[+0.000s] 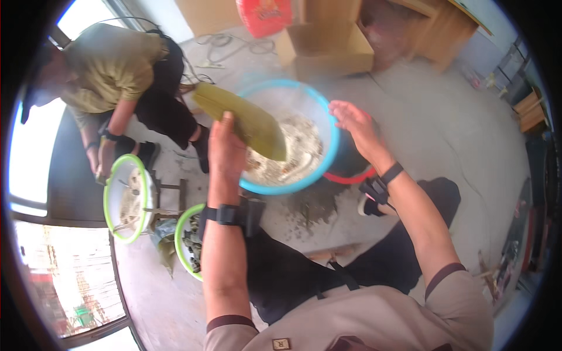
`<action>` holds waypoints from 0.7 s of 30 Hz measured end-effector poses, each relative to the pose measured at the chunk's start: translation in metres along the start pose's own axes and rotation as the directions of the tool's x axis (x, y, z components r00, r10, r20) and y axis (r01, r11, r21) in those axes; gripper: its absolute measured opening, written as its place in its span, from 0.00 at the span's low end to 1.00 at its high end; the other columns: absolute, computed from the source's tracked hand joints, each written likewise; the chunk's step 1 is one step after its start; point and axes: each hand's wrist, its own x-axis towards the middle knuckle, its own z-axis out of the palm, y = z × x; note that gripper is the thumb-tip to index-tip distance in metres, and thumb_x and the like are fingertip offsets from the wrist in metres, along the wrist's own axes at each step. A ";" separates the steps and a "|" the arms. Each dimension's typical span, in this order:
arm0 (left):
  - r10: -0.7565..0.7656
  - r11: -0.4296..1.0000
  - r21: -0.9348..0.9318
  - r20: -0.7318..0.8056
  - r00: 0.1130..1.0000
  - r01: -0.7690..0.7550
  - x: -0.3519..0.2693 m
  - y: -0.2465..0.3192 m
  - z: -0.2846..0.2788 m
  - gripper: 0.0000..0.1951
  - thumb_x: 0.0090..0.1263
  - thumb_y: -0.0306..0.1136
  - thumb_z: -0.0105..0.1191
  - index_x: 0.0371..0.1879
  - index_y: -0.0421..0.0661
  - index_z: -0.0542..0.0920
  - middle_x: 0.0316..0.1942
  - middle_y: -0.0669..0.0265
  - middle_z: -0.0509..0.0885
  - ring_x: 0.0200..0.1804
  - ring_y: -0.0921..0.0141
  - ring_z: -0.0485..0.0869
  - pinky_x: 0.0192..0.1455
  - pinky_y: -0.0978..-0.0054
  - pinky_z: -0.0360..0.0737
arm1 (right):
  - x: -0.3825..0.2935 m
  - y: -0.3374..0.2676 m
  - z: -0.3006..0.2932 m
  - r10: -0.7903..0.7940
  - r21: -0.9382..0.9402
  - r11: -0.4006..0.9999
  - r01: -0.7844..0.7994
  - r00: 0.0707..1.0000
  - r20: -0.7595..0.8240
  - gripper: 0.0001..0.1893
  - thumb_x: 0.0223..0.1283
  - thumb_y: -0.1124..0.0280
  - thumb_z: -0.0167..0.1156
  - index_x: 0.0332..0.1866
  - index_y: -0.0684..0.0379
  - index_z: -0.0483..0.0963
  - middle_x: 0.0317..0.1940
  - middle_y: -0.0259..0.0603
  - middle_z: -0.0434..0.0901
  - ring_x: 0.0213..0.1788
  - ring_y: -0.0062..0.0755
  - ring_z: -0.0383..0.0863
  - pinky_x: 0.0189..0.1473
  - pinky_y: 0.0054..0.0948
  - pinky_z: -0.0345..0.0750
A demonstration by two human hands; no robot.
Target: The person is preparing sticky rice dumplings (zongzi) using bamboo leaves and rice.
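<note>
My left hand (pixel 227 147) grips broad flat olive-green leaves (pixel 246 118), likely bamboo leaves, with the thumb on top. The leaves slant over the left side of a basin with a blue rim (pixel 334 145). Inside it lies a pale, grainy mixture (pixel 303 149) with some brown bits. My right hand (pixel 353 120) is raised at the basin's right rim, fingers together and slightly bent, with nothing seen in it; whether it touches the rim cannot be told. Partly beneath the blue-rimmed basin stands a dark container with a red rim (pixel 351 179).
At the left a seated co-worker (pixel 118 66) bends over a green-rimmed basin (pixel 143 202) of pale mixture. Another green-rimmed basin (pixel 178 237) holds dark pieces beside my left forearm. A cardboard box (pixel 329 61), a red bag (pixel 265 15) and cables (pixel 228 46) lie beyond.
</note>
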 end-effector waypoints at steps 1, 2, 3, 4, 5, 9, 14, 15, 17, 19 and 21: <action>-0.009 1.000 0.023 -0.025 1.000 0.009 -0.001 -0.004 0.006 0.14 0.78 0.37 0.49 0.56 0.45 0.73 0.54 0.67 0.79 0.57 0.71 0.79 0.63 0.68 0.75 | 0.000 -0.012 0.026 -0.070 -0.014 0.997 0.072 0.987 0.144 0.27 0.67 0.58 0.61 0.65 0.64 0.68 0.59 0.41 0.76 0.64 0.28 0.73 0.61 0.30 0.73; -0.004 0.999 0.045 0.002 1.000 0.004 -0.001 -0.006 -0.005 0.14 0.78 0.36 0.49 0.57 0.44 0.74 0.54 0.68 0.80 0.58 0.72 0.78 0.63 0.72 0.74 | 0.000 -0.021 0.054 -0.059 -0.004 0.998 0.061 0.970 0.235 0.29 0.68 0.57 0.61 0.66 0.63 0.66 0.61 0.41 0.74 0.65 0.29 0.71 0.63 0.31 0.70; -0.026 0.999 -0.027 -0.054 0.998 0.025 -0.002 -0.015 0.009 0.14 0.77 0.33 0.50 0.58 0.43 0.75 0.54 0.68 0.81 0.57 0.72 0.79 0.62 0.72 0.75 | -0.004 -0.025 0.067 -0.036 -0.017 0.999 0.043 0.953 0.299 0.31 0.68 0.55 0.61 0.68 0.63 0.64 0.63 0.42 0.72 0.66 0.30 0.70 0.66 0.33 0.68; -0.035 0.998 -0.053 -0.019 0.999 0.034 -0.004 -0.021 0.018 0.13 0.77 0.34 0.51 0.55 0.43 0.78 0.50 0.66 0.84 0.52 0.70 0.82 0.55 0.68 0.79 | -0.004 -0.026 0.076 -0.025 -0.003 1.000 0.028 0.952 0.305 0.32 0.64 0.60 0.66 0.68 0.66 0.63 0.60 0.45 0.74 0.64 0.32 0.72 0.64 0.31 0.71; -0.061 0.997 -0.058 -0.018 0.998 0.060 -0.008 -0.019 0.020 0.13 0.77 0.33 0.50 0.56 0.43 0.78 0.50 0.65 0.84 0.51 0.70 0.83 0.54 0.69 0.80 | -0.006 -0.036 0.089 0.017 0.007 1.000 -0.021 0.932 0.362 0.31 0.63 0.62 0.67 0.67 0.65 0.65 0.58 0.43 0.75 0.61 0.29 0.74 0.62 0.30 0.72; -0.039 0.991 0.130 0.005 0.999 0.038 -0.014 -0.017 0.026 0.13 0.77 0.34 0.51 0.54 0.41 0.80 0.48 0.67 0.84 0.49 0.73 0.82 0.54 0.72 0.78 | -0.002 -0.023 0.104 0.027 -0.056 0.998 -0.008 0.941 0.337 0.22 0.62 0.68 0.67 0.58 0.65 0.74 0.47 0.38 0.82 0.50 0.23 0.80 0.54 0.25 0.77; -0.072 0.989 0.134 0.057 0.996 0.064 -0.013 -0.017 0.029 0.14 0.75 0.34 0.55 0.53 0.40 0.79 0.48 0.67 0.84 0.49 0.73 0.81 0.56 0.72 0.75 | -0.011 -0.030 0.103 0.102 -0.072 0.994 -0.085 0.958 0.267 0.13 0.61 0.72 0.65 0.50 0.65 0.80 0.39 0.35 0.84 0.40 0.19 0.82 0.44 0.22 0.79; -0.117 0.988 0.107 0.058 0.991 0.110 -0.013 -0.020 0.029 0.14 0.74 0.34 0.56 0.53 0.40 0.79 0.48 0.66 0.84 0.49 0.73 0.81 0.57 0.72 0.75 | -0.013 -0.033 0.102 0.101 -0.075 0.994 -0.084 0.959 0.265 0.13 0.61 0.72 0.65 0.50 0.65 0.80 0.39 0.35 0.84 0.40 0.19 0.82 0.44 0.22 0.79; -0.147 0.986 0.091 0.079 0.986 0.139 -0.010 -0.026 0.028 0.14 0.73 0.34 0.58 0.52 0.39 0.79 0.48 0.64 0.84 0.49 0.71 0.81 0.56 0.72 0.76 | -0.016 -0.037 0.100 0.115 -0.074 0.992 -0.098 0.952 0.283 0.13 0.61 0.72 0.65 0.49 0.66 0.80 0.39 0.36 0.85 0.39 0.18 0.82 0.42 0.21 0.79; -0.208 0.976 0.087 0.097 0.973 0.200 -0.011 -0.029 0.028 0.15 0.75 0.36 0.55 0.54 0.39 0.78 0.51 0.60 0.84 0.53 0.68 0.82 0.59 0.69 0.78 | -0.020 -0.035 0.098 0.106 -0.032 0.994 -0.101 0.951 0.291 0.12 0.61 0.72 0.66 0.47 0.67 0.80 0.37 0.36 0.85 0.37 0.18 0.82 0.40 0.21 0.79; -0.186 0.981 0.079 0.095 0.978 0.179 -0.011 -0.027 0.029 0.14 0.76 0.35 0.52 0.53 0.39 0.78 0.51 0.57 0.84 0.51 0.64 0.83 0.56 0.64 0.81 | -0.026 -0.033 0.098 0.198 -0.064 0.980 -0.187 0.930 0.309 0.12 0.60 0.70 0.67 0.43 0.69 0.80 0.34 0.36 0.85 0.35 0.19 0.83 0.39 0.22 0.79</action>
